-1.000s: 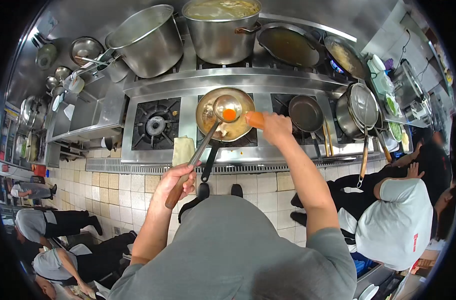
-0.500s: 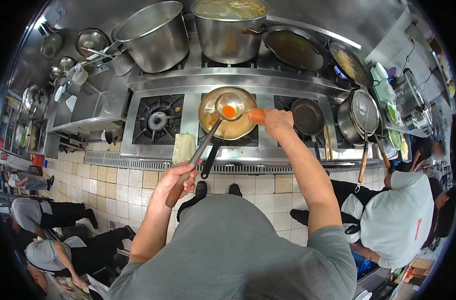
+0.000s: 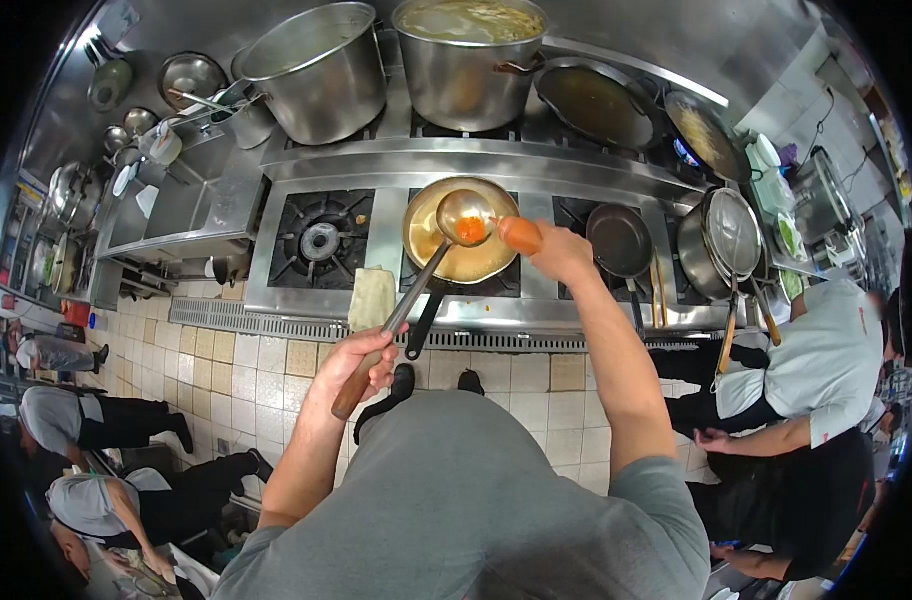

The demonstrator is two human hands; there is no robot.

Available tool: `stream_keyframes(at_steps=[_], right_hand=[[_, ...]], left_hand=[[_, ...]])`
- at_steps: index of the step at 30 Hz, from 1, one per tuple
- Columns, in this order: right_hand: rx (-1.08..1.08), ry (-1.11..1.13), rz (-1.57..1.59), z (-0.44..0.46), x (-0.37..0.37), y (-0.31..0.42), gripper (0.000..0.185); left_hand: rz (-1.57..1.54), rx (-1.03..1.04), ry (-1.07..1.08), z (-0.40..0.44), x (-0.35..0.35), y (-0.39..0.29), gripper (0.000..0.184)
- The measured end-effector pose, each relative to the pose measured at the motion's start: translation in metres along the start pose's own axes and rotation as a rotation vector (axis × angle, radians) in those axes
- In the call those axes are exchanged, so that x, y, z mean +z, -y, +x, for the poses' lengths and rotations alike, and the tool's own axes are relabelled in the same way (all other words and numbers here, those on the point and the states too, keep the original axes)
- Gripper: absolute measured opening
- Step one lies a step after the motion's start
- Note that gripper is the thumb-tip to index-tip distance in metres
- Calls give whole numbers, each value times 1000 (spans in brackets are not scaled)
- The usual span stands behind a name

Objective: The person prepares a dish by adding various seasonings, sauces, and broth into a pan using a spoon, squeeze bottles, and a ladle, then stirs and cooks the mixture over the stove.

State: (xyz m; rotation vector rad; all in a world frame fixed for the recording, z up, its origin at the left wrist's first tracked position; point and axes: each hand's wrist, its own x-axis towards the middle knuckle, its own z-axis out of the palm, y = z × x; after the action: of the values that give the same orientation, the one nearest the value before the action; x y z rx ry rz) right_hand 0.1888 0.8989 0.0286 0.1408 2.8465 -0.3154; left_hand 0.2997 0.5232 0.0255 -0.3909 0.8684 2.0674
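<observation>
My left hand (image 3: 360, 364) is wrapped round the wooden handle of a ladle (image 3: 433, 267). The ladle's bowl is over a frying pan (image 3: 413, 258) of yellowish-brown liquid, and I cannot tell whether it touches the liquid. A small pool of orange-red sauce (image 3: 470, 230) lies in the bowl. My right hand (image 3: 564, 252) grips an orange squeeze bottle (image 3: 522, 236), tilted so that its tip points into the ladle. The pan stands on the middle burner with its black handle towards me. A folded cloth (image 3: 373, 299) lies on the stove's front edge, left of the pan.
Two big stockpots (image 3: 473, 85) stand at the back, with wide pans (image 3: 598, 103) to their right. A small black pan (image 3: 619, 241) and a pot with a strainer (image 3: 733, 232) sit right of my bottle. A bare burner (image 3: 320, 243) is on the left. Co-workers (image 3: 814, 360) stand on both sides.
The sauce in the ladle has gone from a smooth round pool to an uneven orange patch. The bottle's tip is nearer the ladle's bowl. A co-worker on the right has changed position.
</observation>
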Motion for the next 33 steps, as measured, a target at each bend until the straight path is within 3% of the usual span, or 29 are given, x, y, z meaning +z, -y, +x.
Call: stream_keyframes(at_steps=[2, 3, 5, 7, 8, 11, 12, 14, 19, 21, 22, 24, 25, 28, 29, 33], right_hand=[[29, 13, 289, -6, 6, -9, 50], [26, 13, 289, -5, 20, -18, 50], [-99, -173, 701, -3, 52, -33, 63], [-77, -196, 812, -15, 66, -38, 66], [-54, -223, 922, -24, 71, -40, 70], [-70, -328, 1017, -51, 91, -50, 69], [-69, -332, 1021, -62, 97, -54, 69], [-62, -409, 1068, -84, 107, -62, 69], [17, -425, 1047, -135, 103, -73, 69], [38, -431, 1057, -146, 106, -81, 68], [34, -446, 1097, -150, 109, -86, 67], [27, -459, 1140, -156, 112, -95, 65], [36, -460, 1177, -158, 110, -97, 63], [50, -466, 1254, -156, 113, -106, 61], [57, -471, 1288, -155, 117, -110, 60], [100, -535, 1290, -144, 139, -121, 62]], left_hand=[[-6, 7, 8, 0, -1, -3, 30], [-5, 21, 2, -1, -1, -4, 29], [-4, 33, -8, -2, 4, -5, 28], [476, 140, -224, -1, 15, -5, 27], [479, 135, -225, 2, 13, -3, 27], [1133, 275, -396, 9, 24, -2, 38], [1139, 276, -395, 13, 22, -2, 38], [1489, 496, -533, 27, 10, 4, 44], [1534, 420, -551, 67, -10, 6, 39], [1069, 184, -458, 76, -22, 5, 28], [1071, 186, -459, 72, -23, 3, 28], [371, 75, -273, 62, -24, 2, 17], [240, 27, -245, 56, -17, 0, 12], [266, 7, -253, 49, -16, 4, 15], [318, 21, -245, 44, -14, 4, 26], [497, 86, -323, 31, 3, 4, 26]])
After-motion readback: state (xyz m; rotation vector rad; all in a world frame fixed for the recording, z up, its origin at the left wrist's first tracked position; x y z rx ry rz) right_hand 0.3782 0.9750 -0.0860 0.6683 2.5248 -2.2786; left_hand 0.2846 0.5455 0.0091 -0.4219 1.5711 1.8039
